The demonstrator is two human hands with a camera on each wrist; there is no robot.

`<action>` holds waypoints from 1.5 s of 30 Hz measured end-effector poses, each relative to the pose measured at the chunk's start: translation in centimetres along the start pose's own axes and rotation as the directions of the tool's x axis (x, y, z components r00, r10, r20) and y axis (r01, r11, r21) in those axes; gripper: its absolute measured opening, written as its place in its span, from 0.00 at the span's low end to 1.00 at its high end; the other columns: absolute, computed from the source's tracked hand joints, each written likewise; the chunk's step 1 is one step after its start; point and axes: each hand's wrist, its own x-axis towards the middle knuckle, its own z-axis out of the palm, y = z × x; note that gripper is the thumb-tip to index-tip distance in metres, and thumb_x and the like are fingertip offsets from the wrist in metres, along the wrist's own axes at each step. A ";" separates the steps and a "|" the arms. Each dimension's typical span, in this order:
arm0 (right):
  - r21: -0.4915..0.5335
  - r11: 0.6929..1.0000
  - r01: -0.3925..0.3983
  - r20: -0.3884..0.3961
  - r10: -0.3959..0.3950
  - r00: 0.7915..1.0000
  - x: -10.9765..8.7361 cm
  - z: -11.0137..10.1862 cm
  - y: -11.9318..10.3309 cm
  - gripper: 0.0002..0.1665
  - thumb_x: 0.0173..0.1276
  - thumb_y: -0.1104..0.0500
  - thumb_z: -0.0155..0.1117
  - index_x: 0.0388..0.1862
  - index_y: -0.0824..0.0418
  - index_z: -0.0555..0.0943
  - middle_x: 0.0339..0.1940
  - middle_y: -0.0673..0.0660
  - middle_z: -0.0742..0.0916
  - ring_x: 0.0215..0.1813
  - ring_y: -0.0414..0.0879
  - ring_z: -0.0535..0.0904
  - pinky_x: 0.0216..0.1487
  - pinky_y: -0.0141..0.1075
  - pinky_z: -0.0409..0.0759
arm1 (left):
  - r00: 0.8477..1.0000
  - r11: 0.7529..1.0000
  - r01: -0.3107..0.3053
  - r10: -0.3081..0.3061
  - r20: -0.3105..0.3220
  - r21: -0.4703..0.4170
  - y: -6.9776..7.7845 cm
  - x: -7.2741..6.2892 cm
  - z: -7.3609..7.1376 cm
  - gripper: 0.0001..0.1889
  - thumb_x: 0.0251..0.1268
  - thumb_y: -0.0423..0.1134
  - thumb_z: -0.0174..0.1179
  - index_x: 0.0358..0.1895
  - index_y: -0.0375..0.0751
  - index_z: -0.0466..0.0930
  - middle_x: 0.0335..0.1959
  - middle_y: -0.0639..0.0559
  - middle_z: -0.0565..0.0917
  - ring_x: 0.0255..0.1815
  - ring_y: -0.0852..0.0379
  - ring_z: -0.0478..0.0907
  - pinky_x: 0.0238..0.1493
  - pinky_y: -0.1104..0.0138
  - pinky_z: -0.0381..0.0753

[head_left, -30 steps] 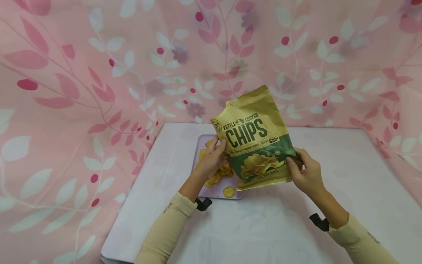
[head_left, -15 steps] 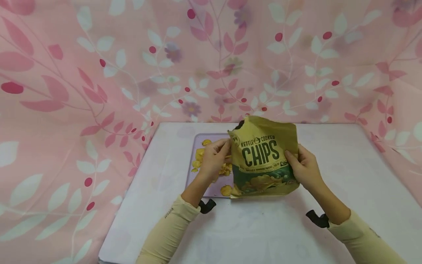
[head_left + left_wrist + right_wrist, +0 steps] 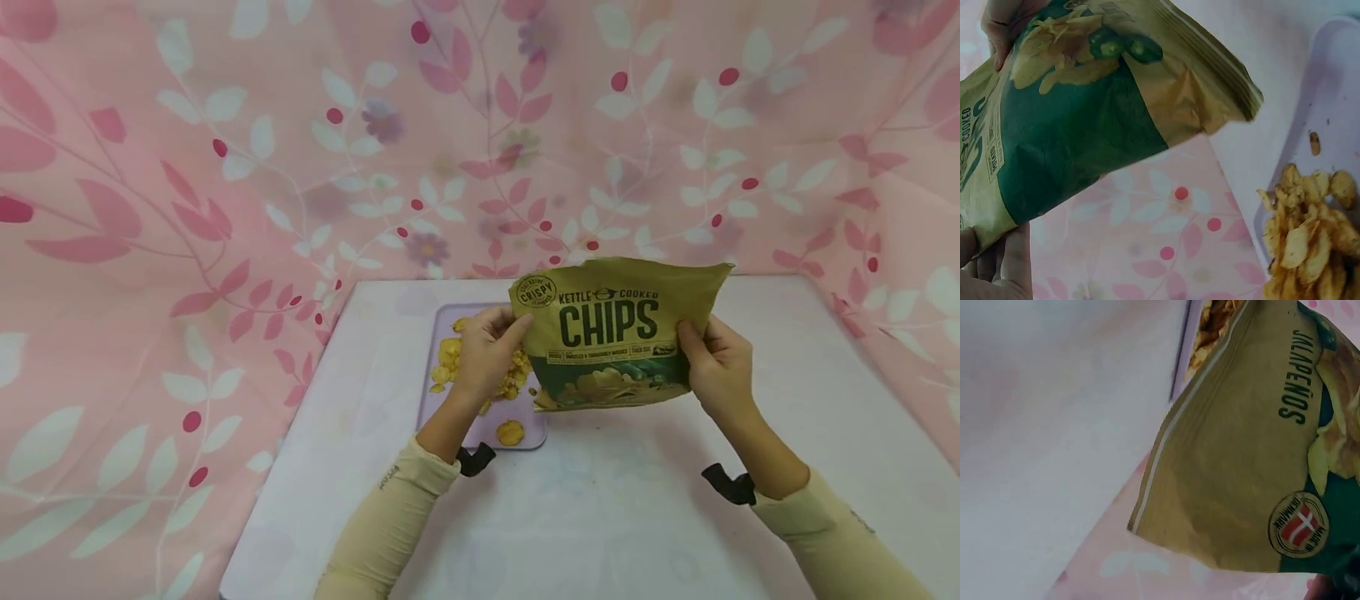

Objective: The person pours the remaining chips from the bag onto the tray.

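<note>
A gold and green bag of kettle cooked chips (image 3: 611,333) is held up over the table, its printed front toward the head camera. My left hand (image 3: 483,350) pinches its left edge between thumb and fingers. At the right edge my right hand (image 3: 722,367) grips it, thumb on the front. Behind the left hand lies a lilac tray (image 3: 480,433) with a heap of potato chips; one larger chip (image 3: 510,432) lies near its front edge. In the right wrist view the bag's sealed bottom (image 3: 1229,475) shows, the right hand mostly out of sight.
The table (image 3: 637,525) has a white cover with a few small crumbs on it. A pink floral cloth (image 3: 480,150) hangs behind and at both sides. Black straps with mounts (image 3: 729,485) sit at the wrists, by the beige sleeves (image 3: 390,517).
The bag has come down from its tilted, raised position, then its bottom has swung up and away. Its top is spread wider as the right hand has moved right.
</note>
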 end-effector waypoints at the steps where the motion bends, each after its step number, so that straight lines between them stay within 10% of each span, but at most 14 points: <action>1: 0.004 1.000 0.006 -0.013 -0.006 1.000 0.2 0.1 -0.2 0.13 0.75 0.65 0.55 0.42 0.75 0.82 0.26 0.37 0.87 0.25 0.32 0.81 0.26 0.25 0.77 | 0.999 0.999 -0.037 0.037 -0.015 0.010 0.3 0.1 0.0 0.10 0.69 0.38 0.62 0.38 0.32 0.84 0.26 0.42 0.83 0.26 0.52 0.77 0.30 0.68 0.78; 8: 0.150 0.964 0.221 -0.135 -0.202 0.970 0.8 0.7 -2.1 0.11 0.71 0.72 0.55 0.37 0.83 0.80 0.27 0.44 0.88 0.24 0.33 0.81 0.26 0.23 0.75 | 0.939 0.934 -0.331 0.340 -0.051 0.131 3.7 -0.4 -1.0 0.07 0.68 0.32 0.61 0.41 0.30 0.86 0.28 0.39 0.87 0.18 0.62 0.71 0.22 0.69 0.70; 14: 0.026 0.994 0.106 -0.153 -0.100 0.983 1.6 1.1 -1.3 0.11 0.72 0.66 0.59 0.36 0.74 0.85 0.22 0.37 0.86 0.18 0.30 0.77 0.19 0.24 0.71 | 0.997 0.998 -0.067 0.066 0.050 0.017 0.8 0.5 -1.6 0.12 0.72 0.41 0.59 0.48 0.36 0.85 0.36 0.40 0.86 0.32 0.59 0.80 0.37 0.67 0.80; 20: 0.173 0.985 -0.028 -0.192 0.062 0.980 3.4 1.0 -1.2 0.08 0.71 0.61 0.63 0.37 0.62 0.87 0.22 0.43 0.87 0.20 0.33 0.77 0.22 0.24 0.72 | 0.914 0.984 0.171 -0.140 0.382 -0.049 -2.9 1.7 -1.4 0.19 0.77 0.43 0.52 0.65 0.41 0.75 0.56 0.42 0.82 0.53 0.54 0.82 0.54 0.60 0.81; 27: 0.268 0.957 -0.109 -0.232 0.174 0.957 2.9 0.5 -0.1 0.07 0.69 0.62 0.65 0.31 0.61 0.86 0.18 0.46 0.85 0.18 0.35 0.76 0.20 0.25 0.72 | 0.980 0.978 0.148 -0.126 0.151 -0.145 -4.1 0.5 1.7 0.18 0.75 0.40 0.54 0.58 0.30 0.80 0.48 0.33 0.85 0.43 0.63 0.84 0.44 0.68 0.83; 36: 0.276 0.953 -0.122 -0.212 0.184 0.960 0.6 -1.9 2.0 0.09 0.70 0.61 0.63 0.33 0.64 0.86 0.20 0.47 0.85 0.21 0.35 0.77 0.23 0.24 0.73 | 0.993 0.980 0.116 -0.111 0.041 -0.161 -4.5 -2.5 4.7 0.16 0.74 0.37 0.56 0.57 0.31 0.81 0.49 0.34 0.85 0.42 0.59 0.85 0.43 0.70 0.83; 41: 0.306 0.931 -0.199 0.083 0.182 0.980 -1.4 -3.5 2.9 0.10 0.75 0.64 0.55 0.46 0.59 0.84 0.33 0.46 0.88 0.33 0.34 0.83 0.33 0.25 0.79 | 0.988 0.970 0.155 -0.156 0.009 -0.187 -4.4 -2.9 4.7 0.17 0.74 0.39 0.56 0.57 0.33 0.81 0.47 0.34 0.86 0.35 0.65 0.84 0.36 0.72 0.82; 45: 0.200 0.949 -0.245 0.328 0.171 0.929 -3.5 -4.4 4.0 0.17 0.76 0.68 0.51 0.57 0.54 0.79 0.40 0.43 0.87 0.39 0.32 0.83 0.39 0.25 0.79 | 0.979 0.953 0.195 -0.204 -0.017 -0.234 -4.6 -3.0 4.6 0.17 0.74 0.38 0.56 0.58 0.32 0.81 0.45 0.33 0.86 0.28 0.64 0.82 0.31 0.72 0.82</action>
